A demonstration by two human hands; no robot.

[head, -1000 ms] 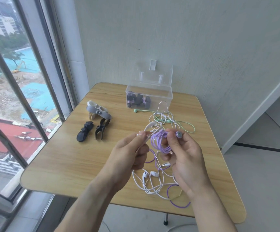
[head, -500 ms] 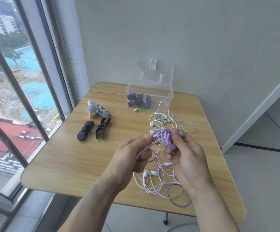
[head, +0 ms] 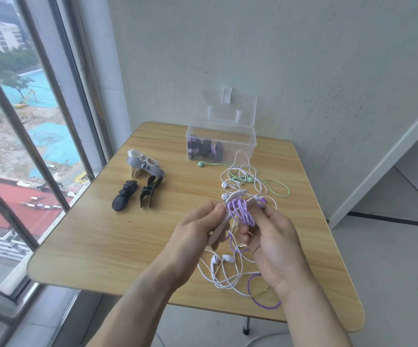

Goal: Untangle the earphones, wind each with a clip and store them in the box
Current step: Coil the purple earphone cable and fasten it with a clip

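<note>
My left hand (head: 195, 231) grips a pale clip (head: 221, 225) above the table's front middle. Purple earphone cable (head: 241, 211) is wound in several loops round the clip's neck. My right hand (head: 271, 236) pinches those purple loops from the right. A loose purple tail (head: 258, 300) hangs down to the table edge. White earphones (head: 218, 261) lie tangled under my hands. Green earphones (head: 275, 187) mix with more white cable further back. The clear box (head: 243, 144) stands open at the back with dark wound clips inside.
Two black clips (head: 125, 199) (head: 150, 192) and a grey and cream pair (head: 144, 165) lie on the left of the wooden table (head: 90, 234). A window with bars runs along the left. The wall stands right behind the box.
The clip has tilted and risen in my left hand. My right hand has turned over the purple loops, which sit tighter round the clip.
</note>
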